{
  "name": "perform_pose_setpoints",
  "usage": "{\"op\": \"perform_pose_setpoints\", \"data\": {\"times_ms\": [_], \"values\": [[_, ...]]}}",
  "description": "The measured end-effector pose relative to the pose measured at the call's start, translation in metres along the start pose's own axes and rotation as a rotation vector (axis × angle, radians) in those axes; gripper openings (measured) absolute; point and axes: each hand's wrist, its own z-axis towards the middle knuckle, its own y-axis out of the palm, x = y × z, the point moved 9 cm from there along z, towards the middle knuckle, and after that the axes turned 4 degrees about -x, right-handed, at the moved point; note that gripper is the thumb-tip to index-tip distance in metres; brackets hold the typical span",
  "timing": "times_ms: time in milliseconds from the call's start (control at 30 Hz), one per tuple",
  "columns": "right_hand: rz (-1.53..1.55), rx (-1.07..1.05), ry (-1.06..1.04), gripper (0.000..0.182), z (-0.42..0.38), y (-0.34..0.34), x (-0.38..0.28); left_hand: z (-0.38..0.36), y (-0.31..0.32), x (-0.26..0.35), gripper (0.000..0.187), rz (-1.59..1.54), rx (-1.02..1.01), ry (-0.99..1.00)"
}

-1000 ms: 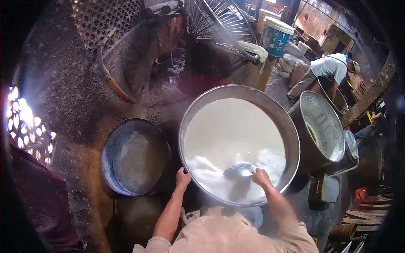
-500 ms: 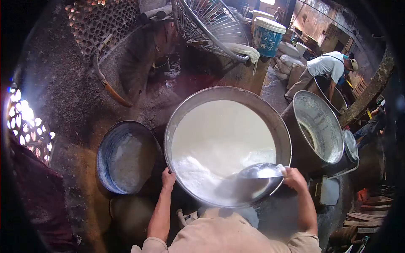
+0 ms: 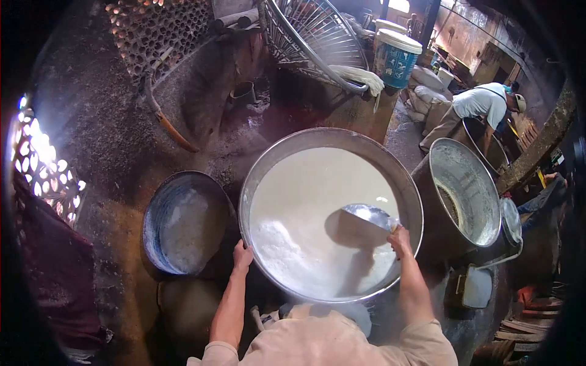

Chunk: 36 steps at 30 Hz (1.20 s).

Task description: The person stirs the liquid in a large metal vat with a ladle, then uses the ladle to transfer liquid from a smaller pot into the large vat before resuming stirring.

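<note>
blue basin (image 3: 183, 222) left; steel pot (image 3: 467, 192) right; lidded bucket (image 3: 397, 56) behind; bent-over person (image 3: 482, 104).

Daylight is streaming through a perforated wall (image 3: 39, 161) at left; a dark, gritty floor (image 3: 91, 122) is spreading far, and a rough, perhaps stained wall (image 3: 464, 30) is standing far right.

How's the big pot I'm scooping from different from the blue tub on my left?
The big pot is shiny bare metal, filled with smooth white liquid and foam; the blue tub is smaller, sits lower, and holds only a lumpy whitish layer. The left hand grips the big pot's rim, while the right hand holds a scoop above it; nothing touches the blue tub. Both are round and open-topped.
</note>
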Motion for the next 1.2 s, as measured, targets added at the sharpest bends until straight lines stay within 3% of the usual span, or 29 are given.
{"op": "perform_pose_setpoints", "data": {"times_ms": [200,400,633,733,967,1067,1200], "values": [[0.055,-0.115,-0.028,0.026,-0.026,0.066,0.004,0.006,-0.001,0.001,0.026,0.094,-0.084,-0.032],[0.136,-0.19,-0.04,0.018,-0.072,0.128,-0.009,0.018,0.003,-0.02,0.028,-0.014,-0.172,-0.051],[0.163,-0.241,-0.054,0.042,-0.123,0.185,-0.046,0.017,0.005,-0.021,0.028,-0.132,-0.251,-0.102],[0.073,-0.305,-0.076,0.038,-0.14,0.21,-0.057,0.019,0.007,-0.026,0.026,-0.166,-0.294,-0.116],[0.121,-0.416,0.047,0.027,-0.2,0.205,-0.128,0.021,0.003,-0.028,0.03,-0.049,-0.245,-0.005],[0.192,-0.415,0.028,0.025,-0.208,0.192,-0.149,0.019,0.0,-0.017,0.027,0.05,-0.259,0.017],[0.297,-0.429,-0.055,0.028,-0.186,0.171,-0.176,0.025,0.009,-0.036,0.03,-0.045,-0.219,0.075]]}}
